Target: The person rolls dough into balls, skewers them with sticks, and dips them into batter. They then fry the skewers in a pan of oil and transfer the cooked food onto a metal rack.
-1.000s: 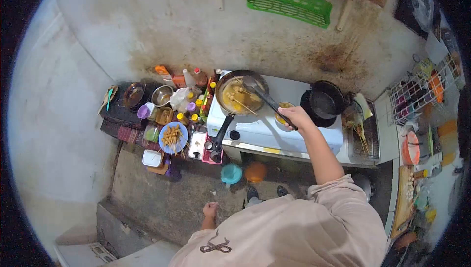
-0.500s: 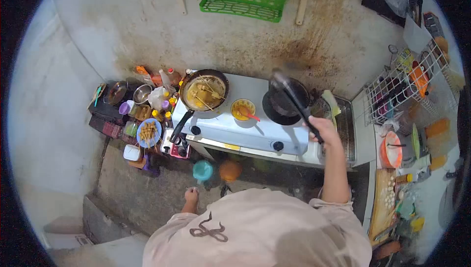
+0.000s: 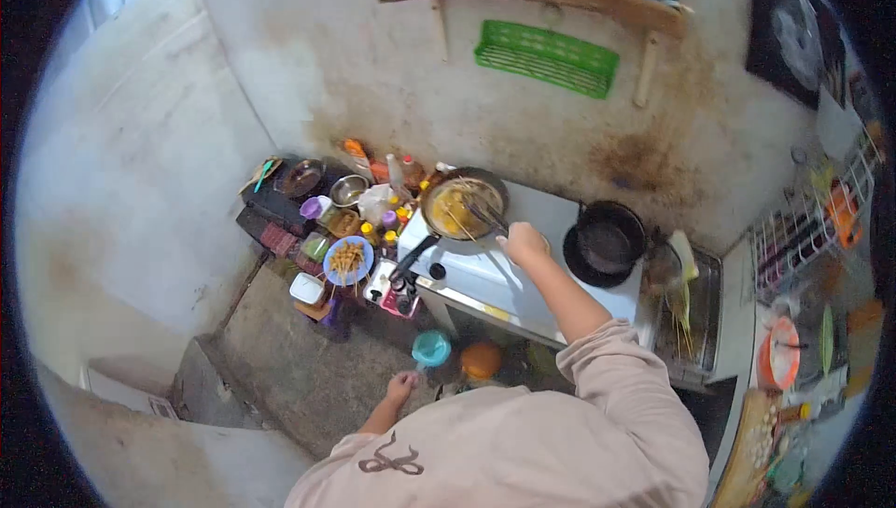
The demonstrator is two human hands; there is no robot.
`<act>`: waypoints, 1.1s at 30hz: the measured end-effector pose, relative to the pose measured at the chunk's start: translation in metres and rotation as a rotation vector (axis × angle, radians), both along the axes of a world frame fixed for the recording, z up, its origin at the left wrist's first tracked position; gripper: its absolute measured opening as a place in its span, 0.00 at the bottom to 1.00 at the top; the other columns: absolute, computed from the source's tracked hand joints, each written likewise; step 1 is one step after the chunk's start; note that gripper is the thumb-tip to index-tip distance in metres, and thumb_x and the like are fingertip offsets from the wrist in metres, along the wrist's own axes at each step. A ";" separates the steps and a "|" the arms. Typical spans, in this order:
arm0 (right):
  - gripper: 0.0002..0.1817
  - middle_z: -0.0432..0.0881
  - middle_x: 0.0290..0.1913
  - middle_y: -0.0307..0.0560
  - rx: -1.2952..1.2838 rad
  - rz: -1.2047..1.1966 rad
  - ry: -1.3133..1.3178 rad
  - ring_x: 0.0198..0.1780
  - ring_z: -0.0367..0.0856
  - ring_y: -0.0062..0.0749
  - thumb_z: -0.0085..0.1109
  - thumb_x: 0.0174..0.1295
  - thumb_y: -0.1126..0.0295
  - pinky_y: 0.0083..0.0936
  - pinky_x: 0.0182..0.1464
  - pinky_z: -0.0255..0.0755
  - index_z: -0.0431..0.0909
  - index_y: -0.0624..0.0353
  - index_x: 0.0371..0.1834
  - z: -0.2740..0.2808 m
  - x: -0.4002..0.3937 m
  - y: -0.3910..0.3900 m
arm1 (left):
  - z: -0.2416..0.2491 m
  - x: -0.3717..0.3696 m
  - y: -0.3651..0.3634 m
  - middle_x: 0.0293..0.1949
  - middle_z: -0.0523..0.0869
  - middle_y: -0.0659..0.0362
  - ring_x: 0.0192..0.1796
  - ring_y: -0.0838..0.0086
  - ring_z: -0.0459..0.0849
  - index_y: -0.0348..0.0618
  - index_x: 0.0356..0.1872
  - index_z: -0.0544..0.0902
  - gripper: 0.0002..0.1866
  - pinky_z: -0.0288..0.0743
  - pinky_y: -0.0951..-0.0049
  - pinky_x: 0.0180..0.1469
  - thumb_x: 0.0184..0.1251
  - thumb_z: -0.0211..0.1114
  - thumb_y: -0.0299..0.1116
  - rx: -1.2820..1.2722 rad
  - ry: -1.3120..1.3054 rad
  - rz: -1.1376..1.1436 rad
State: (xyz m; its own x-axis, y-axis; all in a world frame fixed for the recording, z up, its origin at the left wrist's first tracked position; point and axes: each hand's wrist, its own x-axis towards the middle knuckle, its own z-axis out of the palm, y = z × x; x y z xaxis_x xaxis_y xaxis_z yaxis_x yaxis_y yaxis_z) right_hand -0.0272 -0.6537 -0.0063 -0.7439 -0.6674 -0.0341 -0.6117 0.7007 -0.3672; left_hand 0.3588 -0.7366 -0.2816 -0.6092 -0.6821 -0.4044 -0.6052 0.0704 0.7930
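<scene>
1. Spatula (image 3: 484,215), head view: its dark head is inside the pan (image 3: 493,182), toward the pan's right rim, and its handle rises to your right hand (image 3: 525,243). You cannot tell whether the head touches the pan's floor.
2. Your right hand is wrapped round the spatula's handle, fingers pressed together on it, with your forearm reaching across the front edge of the stove (image 3: 546,201).
3. Your left hand (image 3: 401,385) hangs low, away from the stove, with fingers that look curled in; it is too small to tell whether they pinch anything. Beyond it, just past your fingers in the view, is a teal dipper (image 3: 431,347).
4. Your pan sits at the stove's left end, its handle pointing out over the left front corner. Yellowish food (image 3: 452,204) lies in it, with thin sticks (image 3: 461,223) slanting across.
5. Near the stove's right edge you have a black pot (image 3: 607,239).
6. Left of the stove, a blue plate (image 3: 368,249) carries a heap of skewers (image 3: 347,257); a white box (image 3: 307,288) is just beside it, nearer you.
</scene>
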 end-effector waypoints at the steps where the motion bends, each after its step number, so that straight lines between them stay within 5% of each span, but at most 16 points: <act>1: 0.21 0.78 0.36 0.59 0.037 0.016 0.012 0.40 0.77 0.49 0.57 0.49 0.55 0.37 0.43 0.71 0.78 0.65 0.33 -0.018 -0.007 -0.018 | -0.023 0.023 0.000 0.24 0.80 0.60 0.27 0.78 0.77 0.40 0.36 0.79 0.11 0.71 0.78 0.30 0.56 0.55 0.34 0.133 0.133 0.211; 5: 0.21 0.78 0.36 0.59 0.097 -0.043 0.018 0.41 0.76 0.49 0.58 0.49 0.55 0.36 0.43 0.70 0.77 0.66 0.32 -0.046 -0.010 -0.058 | -0.046 0.116 0.007 0.19 0.76 0.64 0.16 0.80 0.71 0.41 0.35 0.79 0.08 0.64 0.79 0.18 0.55 0.56 0.29 0.231 0.182 0.501; 10: 0.21 0.77 0.37 0.60 0.086 -0.022 -0.020 0.41 0.76 0.50 0.59 0.47 0.55 0.36 0.44 0.69 0.77 0.66 0.31 -0.023 0.011 -0.064 | -0.042 0.187 0.033 0.20 0.76 0.64 0.20 0.79 0.73 0.42 0.33 0.79 0.06 0.67 0.78 0.20 0.55 0.54 0.25 0.337 0.188 0.767; 13: 0.21 0.77 0.37 0.60 0.075 -0.060 0.023 0.41 0.76 0.50 0.58 0.48 0.55 0.36 0.43 0.70 0.77 0.65 0.32 -0.019 0.001 -0.059 | -0.081 0.208 0.022 0.22 0.77 0.64 0.24 0.78 0.74 0.41 0.32 0.78 0.06 0.69 0.76 0.23 0.57 0.53 0.26 0.400 0.034 0.769; 16: 0.20 0.77 0.37 0.59 0.145 -0.112 0.040 0.41 0.76 0.49 0.58 0.49 0.56 0.37 0.42 0.70 0.76 0.66 0.33 -0.001 0.001 -0.051 | -0.091 0.204 -0.003 0.23 0.77 0.64 0.25 0.78 0.74 0.41 0.33 0.78 0.07 0.70 0.75 0.25 0.58 0.53 0.28 0.199 -0.144 0.499; 22: 0.20 0.77 0.36 0.61 0.286 -0.111 0.100 0.41 0.76 0.50 0.58 0.48 0.56 0.36 0.42 0.70 0.76 0.67 0.30 0.022 0.016 -0.053 | -0.107 0.158 -0.062 0.26 0.78 0.62 0.28 0.78 0.75 0.44 0.35 0.79 0.08 0.70 0.75 0.31 0.58 0.53 0.30 0.318 -0.051 0.511; 25: 0.24 0.76 0.19 0.56 0.253 -0.143 0.043 0.22 0.78 0.42 0.62 0.45 0.54 0.32 0.25 0.71 0.75 0.71 0.20 0.004 -0.022 -0.057 | -0.116 0.153 -0.078 0.27 0.79 0.61 0.29 0.77 0.75 0.44 0.36 0.79 0.08 0.70 0.75 0.33 0.56 0.54 0.28 0.202 -0.071 0.420; 28: 0.22 0.72 0.12 0.49 0.219 -0.188 -0.292 0.12 0.70 0.31 0.64 0.45 0.58 0.26 0.14 0.62 0.72 0.69 0.14 0.020 -0.048 -0.059 | -0.111 0.149 -0.082 0.29 0.80 0.60 0.31 0.76 0.76 0.43 0.35 0.79 0.08 0.70 0.76 0.37 0.55 0.54 0.26 0.263 -0.089 0.467; 33: 0.17 0.70 0.11 0.44 0.260 -0.219 -0.453 0.10 0.66 0.26 0.64 0.45 0.62 0.25 0.11 0.57 0.73 0.64 0.12 0.034 -0.061 -0.064 | -0.131 0.165 -0.066 0.31 0.81 0.58 0.35 0.74 0.77 0.40 0.34 0.79 0.08 0.71 0.75 0.39 0.54 0.53 0.25 0.287 -0.125 0.519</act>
State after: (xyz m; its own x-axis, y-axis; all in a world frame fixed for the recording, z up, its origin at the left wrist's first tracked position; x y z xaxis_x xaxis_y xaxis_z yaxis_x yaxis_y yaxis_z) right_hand -0.0879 -0.7172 0.0278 -0.7367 -0.4261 -0.5251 -0.2634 0.8960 -0.3576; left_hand 0.5234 -0.8029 -0.4131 -0.1623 -0.7303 -0.6636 -0.5929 -0.4653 0.6572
